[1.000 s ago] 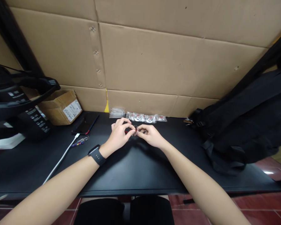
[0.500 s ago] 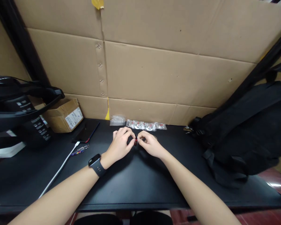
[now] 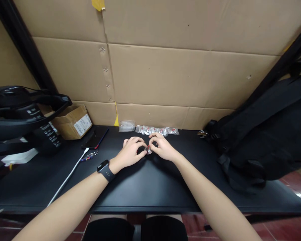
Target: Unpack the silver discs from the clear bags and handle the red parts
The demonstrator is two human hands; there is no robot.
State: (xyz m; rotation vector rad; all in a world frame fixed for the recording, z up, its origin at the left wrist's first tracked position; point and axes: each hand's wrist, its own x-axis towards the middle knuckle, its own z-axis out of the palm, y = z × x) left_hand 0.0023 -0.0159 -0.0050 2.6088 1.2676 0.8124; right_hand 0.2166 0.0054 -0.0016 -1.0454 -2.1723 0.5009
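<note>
Between my fingertips, low over the black table, is a small round shiny disc [image 3: 149,151] with a red mark. My left hand [image 3: 130,152], with a dark watch on its wrist, is curled in a pinch at the disc's left edge. From the other side my right hand [image 3: 163,148] pinches it near the red part. The fingers cover much of the disc, and its exact kind is too small to make out. Just beyond the hands lies a row of clear plastic packets [image 3: 157,130] holding similar round pieces with red marks. Empty-looking clear sleeves [image 3: 126,126] lie at the row's left end.
On the left are a phone [image 3: 95,138], a white cable [image 3: 69,175], a keyring [image 3: 89,156], an opened cardboard box [image 3: 74,124] and a black headset-like thing [image 3: 27,124]. A black backpack [image 3: 263,137] fills the right side. Cardboard panels [image 3: 165,77] stand behind the table [image 3: 140,197].
The disc has turned from edge-on to showing its shiny face with red. My right fingers have shifted slightly up over it. The camera view has shifted a little.
</note>
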